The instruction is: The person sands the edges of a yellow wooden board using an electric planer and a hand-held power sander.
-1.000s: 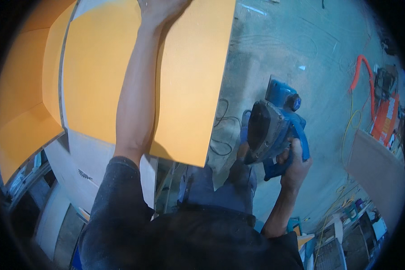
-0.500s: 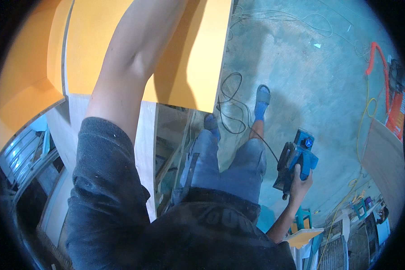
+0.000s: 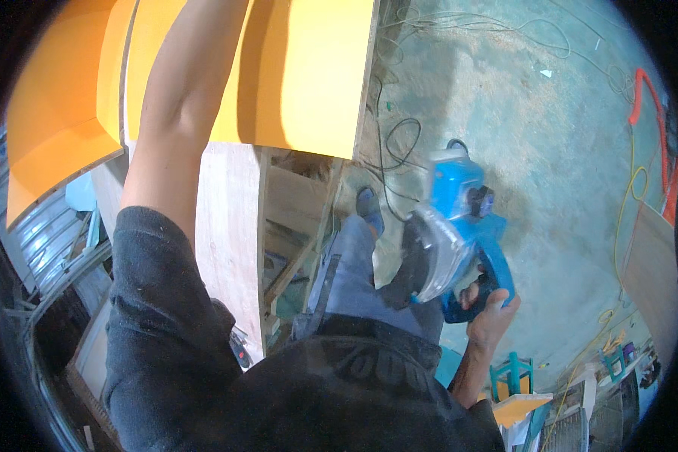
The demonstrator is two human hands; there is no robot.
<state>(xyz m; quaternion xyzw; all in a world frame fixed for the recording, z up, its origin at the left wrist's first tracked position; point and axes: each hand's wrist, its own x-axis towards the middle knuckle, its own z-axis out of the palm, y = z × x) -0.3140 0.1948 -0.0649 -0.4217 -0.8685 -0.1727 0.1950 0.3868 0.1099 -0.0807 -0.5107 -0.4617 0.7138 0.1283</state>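
Note:
My right hand (image 3: 490,316) is wrapped round the handle of a blue corded circular saw (image 3: 459,184), held up above the floor at my right. Motion blurs part of the saw; a silvery curved guard and a dark side face my legs. My left forearm (image 3: 177,120) stretches forward over a large yellow-orange panel (image 3: 324,83) and leaves the picture at the top, so the left hand itself is out of sight. The saw hangs apart from the panel's near right corner.
A black cable (image 3: 403,143) loops over the dusty floor near my feet. Another yellow-orange panel (image 3: 60,120) lies at the left. A pale board (image 3: 226,226) stands below the panel. At the right are a red coiled hose (image 3: 640,83) and a green stool (image 3: 514,373).
The saw has risen toward me and swung left, and now looks larger. My left arm has shifted slightly left in view. One foot has stepped, and the panel sits a little higher in view.

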